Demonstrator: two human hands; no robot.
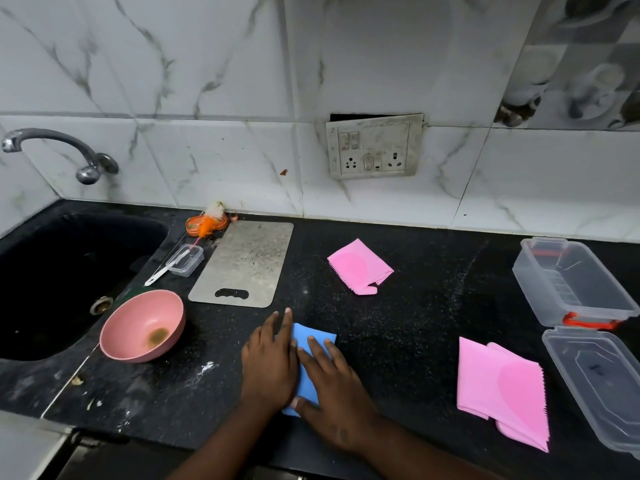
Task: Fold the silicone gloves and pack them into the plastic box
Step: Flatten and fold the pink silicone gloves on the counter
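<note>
A blue silicone glove (313, 336) lies folded on the black counter near its front edge. My left hand (270, 362) and my right hand (334, 386) both press flat on it, fingers spread, covering most of it. A folded pink glove (360, 266) lies farther back at the centre. Another pink glove (502, 389) lies flat at the right, bristles along its right edge. The clear plastic box (571, 282) stands open and empty at the far right, an orange clip on its near end. Its clear lid (599, 386) lies in front of it.
A pink bowl (142, 325) sits left of my hands beside the black sink (69, 278). A grey cutting board (242, 265), a small clear container (185, 259) and an orange scrubber (206, 225) lie behind it. A tap (59, 152) and a socket plate (374, 147) are on the wall.
</note>
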